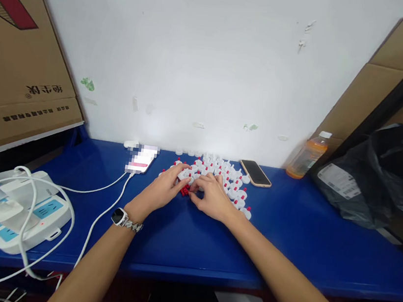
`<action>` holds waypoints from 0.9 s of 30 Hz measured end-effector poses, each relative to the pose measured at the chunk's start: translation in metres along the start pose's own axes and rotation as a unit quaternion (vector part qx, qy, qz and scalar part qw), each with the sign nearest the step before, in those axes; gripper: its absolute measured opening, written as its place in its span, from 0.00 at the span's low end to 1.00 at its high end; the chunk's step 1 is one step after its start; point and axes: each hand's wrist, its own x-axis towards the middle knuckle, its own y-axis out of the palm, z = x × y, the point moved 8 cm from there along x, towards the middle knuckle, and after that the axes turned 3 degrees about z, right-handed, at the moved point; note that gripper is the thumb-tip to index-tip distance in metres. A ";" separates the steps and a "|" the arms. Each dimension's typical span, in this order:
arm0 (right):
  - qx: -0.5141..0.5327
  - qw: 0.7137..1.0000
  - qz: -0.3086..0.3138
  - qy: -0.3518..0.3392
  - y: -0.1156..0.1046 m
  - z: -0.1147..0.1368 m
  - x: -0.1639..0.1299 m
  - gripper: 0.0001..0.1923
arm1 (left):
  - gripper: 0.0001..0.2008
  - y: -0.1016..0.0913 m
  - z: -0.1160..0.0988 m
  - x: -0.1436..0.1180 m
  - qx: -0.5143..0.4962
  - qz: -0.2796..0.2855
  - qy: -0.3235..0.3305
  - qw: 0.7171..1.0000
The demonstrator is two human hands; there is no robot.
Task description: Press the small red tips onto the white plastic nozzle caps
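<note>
My left hand (164,186) and right hand (212,195) bend their fingers beside red pieces (185,190); I can't tell what they grip. White caps (227,171) spread toward one o'clock across the tabletop (322,246).

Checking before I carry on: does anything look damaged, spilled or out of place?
The wall looks scarred: green scraps and, upper right, chipped spots. Cables loop loosely over the power strip, which looks untidy. No spilled liquid shows. The white parts by the left hand and right hand are too small to check for damage.
</note>
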 end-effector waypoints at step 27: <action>0.506 0.849 -0.103 0.112 -0.015 -0.033 0.003 0.17 | 0.23 0.022 -0.024 -0.003 -0.033 0.039 0.060 0.997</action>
